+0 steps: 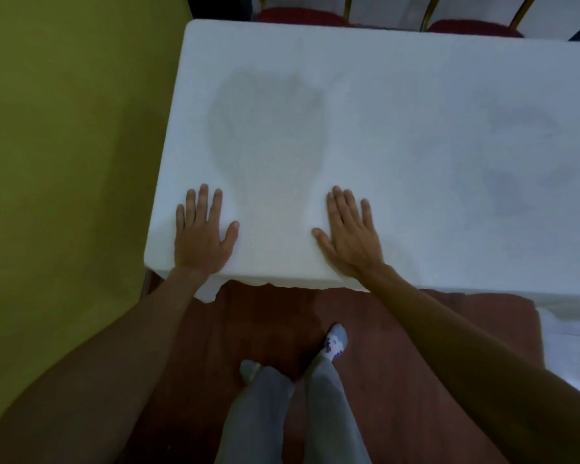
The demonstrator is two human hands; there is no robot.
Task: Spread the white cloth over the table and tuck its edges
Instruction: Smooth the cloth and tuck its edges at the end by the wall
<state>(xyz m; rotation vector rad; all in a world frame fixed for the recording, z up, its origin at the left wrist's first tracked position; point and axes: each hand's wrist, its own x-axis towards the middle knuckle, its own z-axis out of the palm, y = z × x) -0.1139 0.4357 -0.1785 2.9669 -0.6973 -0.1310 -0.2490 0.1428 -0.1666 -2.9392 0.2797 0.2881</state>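
1. Yellow-green wall (64, 145) on the left, reddish-brown floor (265, 319) underfoot; the bench (151, 259) sits tight against that wall, so there's barely any room to work on that side.
2. The white cloth (382, 112) already covers the whole top as far as I can see; it lies pretty flat, no big folds; I'd call the spreading basically done.
3. Left hand (203, 232) and right hand (349, 236) both lie palm-down on the cloth near the front edge, well apart; fingers straight and a bit spread, holding nothing, just pressing; looks like smoothing to me.
4. The tucking looks like what's left; along the front edge the cloth hangs down only a little, with a wavy hem (208, 293) near the left wrist, while further right a longer flap (566, 329) drops lower; so the overhang seems uneven and may need a tug before it's tucked.
5. Can't see the far edge's hang or the right end at all; no idea if those are tucked.
6. Two greyish patches (268, 128) on the cloth; shadow or stain, can't tell.
7. Two red-seated chairs (302, 15) with gold frames sit right against the far side; they'd probably get in the way of tucking there.
8. The person's grey-trousered legs (282, 413) stand just in front of the bench.
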